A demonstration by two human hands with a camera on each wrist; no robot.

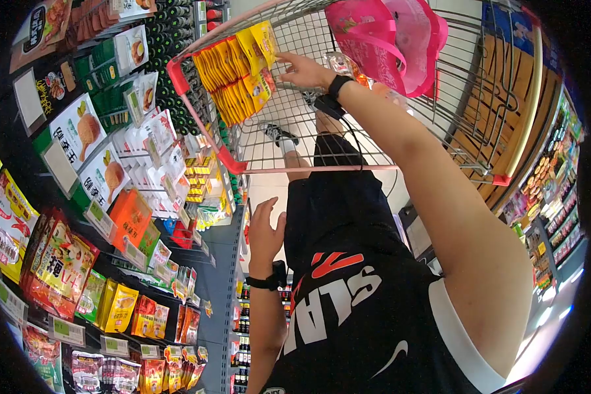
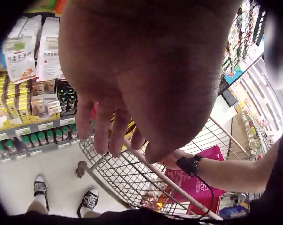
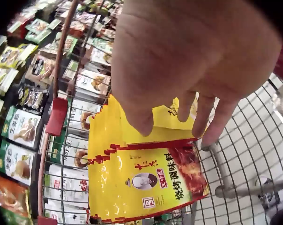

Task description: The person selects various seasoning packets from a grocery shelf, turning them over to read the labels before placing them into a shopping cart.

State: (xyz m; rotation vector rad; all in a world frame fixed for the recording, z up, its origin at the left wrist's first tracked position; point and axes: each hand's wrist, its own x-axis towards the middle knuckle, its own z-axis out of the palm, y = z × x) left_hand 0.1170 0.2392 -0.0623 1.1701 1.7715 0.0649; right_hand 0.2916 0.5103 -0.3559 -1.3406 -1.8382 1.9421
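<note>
Yellow seasoning packets (image 1: 224, 65) stand in two packed rows at the left end of a wire shopping cart (image 1: 368, 168). My right hand (image 1: 305, 71) reaches over the cart, with its fingertips right at the edge of the packets. In the right wrist view its thumb and loosely extended fingers hang over the upper row, above the front seasoning packet (image 3: 146, 183) with its red edge and round portrait. Holding nothing, my left hand (image 1: 266, 233) is raised beside my body outside the cart, its fingers relaxed.
A pink bag (image 1: 400, 52) lies in the cart, with small clear-wrapped goods (image 1: 343, 64) near it. Shelves of hanging packets (image 1: 85, 128) line the left side. A wooden slatted stand (image 1: 515, 85) is beyond the cart's right end.
</note>
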